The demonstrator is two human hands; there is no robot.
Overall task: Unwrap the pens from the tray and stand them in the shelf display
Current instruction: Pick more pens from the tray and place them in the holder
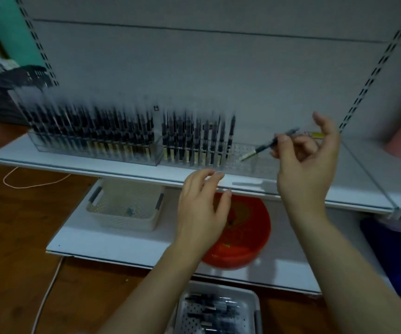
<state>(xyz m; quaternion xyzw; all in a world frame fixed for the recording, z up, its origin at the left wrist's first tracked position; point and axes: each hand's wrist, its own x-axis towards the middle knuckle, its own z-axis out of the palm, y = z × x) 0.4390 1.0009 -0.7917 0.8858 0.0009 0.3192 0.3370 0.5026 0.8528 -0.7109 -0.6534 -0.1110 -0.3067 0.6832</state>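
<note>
I am in the standing step: my right hand [308, 150] pinches one pen [267, 147] between thumb and forefinger, the other fingers spread loose, and the pen lies slanted, its pale lower end pointing down and left at the bare holes of the right clear display rack [250, 162] on the shelf [122, 169]. My left hand [202, 208] holds nothing, fingers relaxed and a little curled, hovering just near of the shelf edge.

The rack's left part is full of upright pens [194, 141]; a second clear rack [93, 143] to the left looks full. The tray [221, 309] of wrapped pens lies near me at the bottom, well apart from the shelf.

Next, I judge, the pen must be tipped upright and its end lowered into the first free hole right of the last standing pen, without knocking that one. Much of the tray is left to do.

Motion blur smears everything; I can read no brand or writing on the pens or the yellow tag [315, 135] by my fingers.
</note>
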